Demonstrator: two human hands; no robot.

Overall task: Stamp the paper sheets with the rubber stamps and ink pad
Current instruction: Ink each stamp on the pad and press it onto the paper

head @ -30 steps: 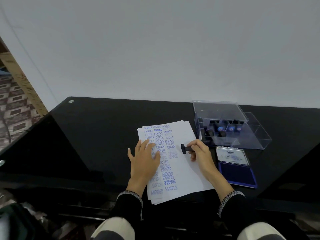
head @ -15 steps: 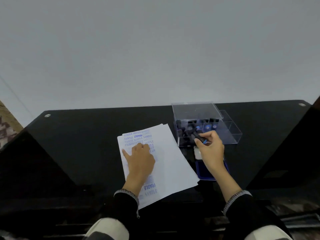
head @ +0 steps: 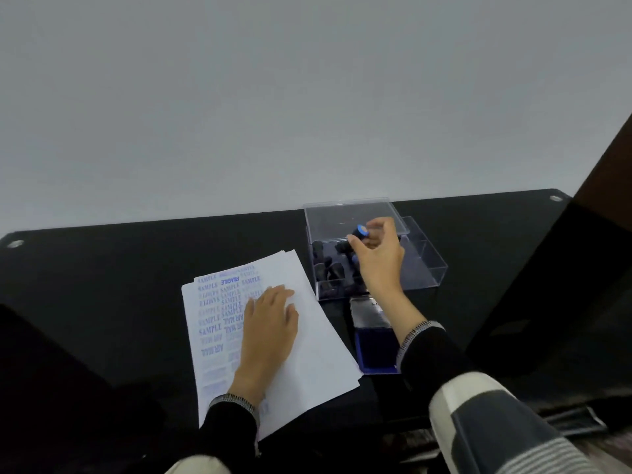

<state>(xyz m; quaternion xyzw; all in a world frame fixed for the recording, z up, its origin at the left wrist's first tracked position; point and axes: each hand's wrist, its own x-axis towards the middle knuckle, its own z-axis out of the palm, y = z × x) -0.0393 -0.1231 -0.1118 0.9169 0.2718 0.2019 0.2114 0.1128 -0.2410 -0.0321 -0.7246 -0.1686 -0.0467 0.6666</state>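
The left hand (head: 268,323) lay flat, fingers spread, on the paper sheets (head: 307,340) near the front edge of the black bench (head: 102,268). The right hand (head: 378,258) pinched a blue-capped rubber stamp (head: 359,234) over the clear plastic box (head: 424,265) toward the back edge, where more stamps (head: 325,265) stood. The open ink pad (head: 371,343) lay between the box and the front edge, just right of the sheets.

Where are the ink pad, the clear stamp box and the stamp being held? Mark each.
ink pad (head: 372,350), head view, blue inked surface.
clear stamp box (head: 425,271), head view, right wall.
stamp (head: 361,230), head view, blue round end.
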